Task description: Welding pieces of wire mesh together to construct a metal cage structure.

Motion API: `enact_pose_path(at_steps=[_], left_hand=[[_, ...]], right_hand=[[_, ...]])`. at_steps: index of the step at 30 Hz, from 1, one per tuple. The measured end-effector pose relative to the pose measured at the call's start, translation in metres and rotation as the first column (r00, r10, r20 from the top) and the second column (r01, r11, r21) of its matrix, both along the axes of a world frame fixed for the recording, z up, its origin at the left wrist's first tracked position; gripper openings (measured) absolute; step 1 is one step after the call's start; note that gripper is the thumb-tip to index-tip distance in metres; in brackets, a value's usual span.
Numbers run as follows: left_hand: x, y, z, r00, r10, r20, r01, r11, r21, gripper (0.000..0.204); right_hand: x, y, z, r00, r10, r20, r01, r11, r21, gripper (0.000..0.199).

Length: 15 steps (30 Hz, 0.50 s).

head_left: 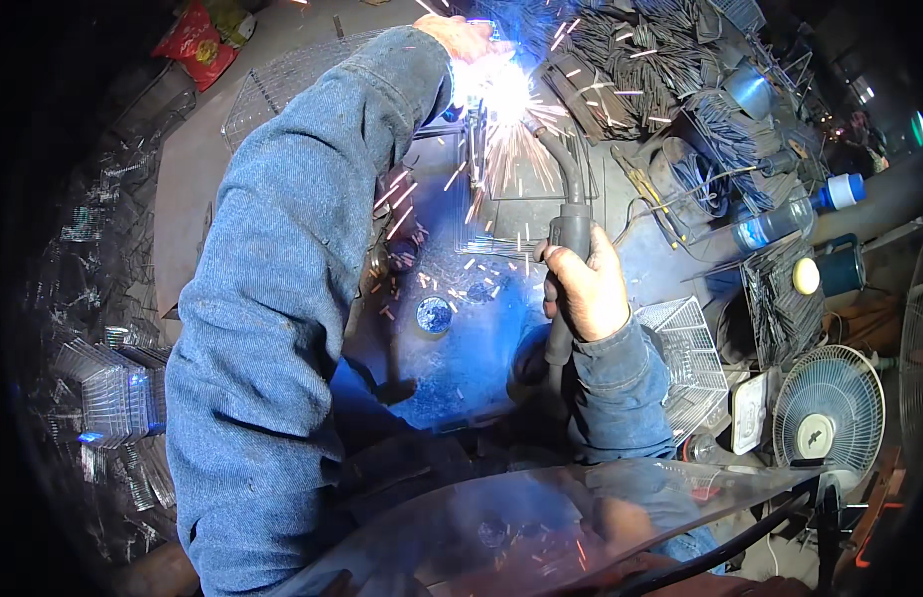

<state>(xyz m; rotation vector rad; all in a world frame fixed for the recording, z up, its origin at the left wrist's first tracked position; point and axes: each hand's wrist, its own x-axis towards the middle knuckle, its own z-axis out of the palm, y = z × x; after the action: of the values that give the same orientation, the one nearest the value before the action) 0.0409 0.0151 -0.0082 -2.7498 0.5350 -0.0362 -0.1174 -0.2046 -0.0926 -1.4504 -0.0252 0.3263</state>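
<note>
While its tip is lost in a white glare (496,88) near the table's far edge, the welding torch (575,234) is held slanting above the right part of the table (461,363). Its handle is wrapped by the curled fingers of the right hand (589,284), the thumb being pressed along it. Just beyond the glare, the left hand (460,38) is held; whether its fingers are spread or pinching cannot be told, as they are washed out by the light. Sparks (516,164) are thrown outward over the table. Thin rods (501,246) are laid side by side nearer its middle. Toward the table's right side, pliers (648,194) are seen, with bundled rods (641,60) heaped past the far right corner. Off the near right corner, a wire basket (685,343) and a fan (830,413) are placed; more wire baskets (118,393) are stacked well left of the table.
</note>
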Motion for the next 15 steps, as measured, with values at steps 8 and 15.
enact_pose_path(at_steps=[8, 15], left_hand=[[0.025, 0.01, -0.021, 0.998, 0.021, 0.059, -0.021, 1.0, -0.011, 0.102], [-0.022, -0.016, 0.018, 0.999, 0.034, -0.019, -0.034, 0.999, 0.005, 0.104]], right_hand=[[-0.001, 0.001, -0.003, 1.0, 0.009, -0.006, -0.009, 1.0, 0.011, 0.024], [0.001, -0.001, -0.006, 1.0, -0.007, 0.02, 0.008, 0.999, -0.038, 0.023]])
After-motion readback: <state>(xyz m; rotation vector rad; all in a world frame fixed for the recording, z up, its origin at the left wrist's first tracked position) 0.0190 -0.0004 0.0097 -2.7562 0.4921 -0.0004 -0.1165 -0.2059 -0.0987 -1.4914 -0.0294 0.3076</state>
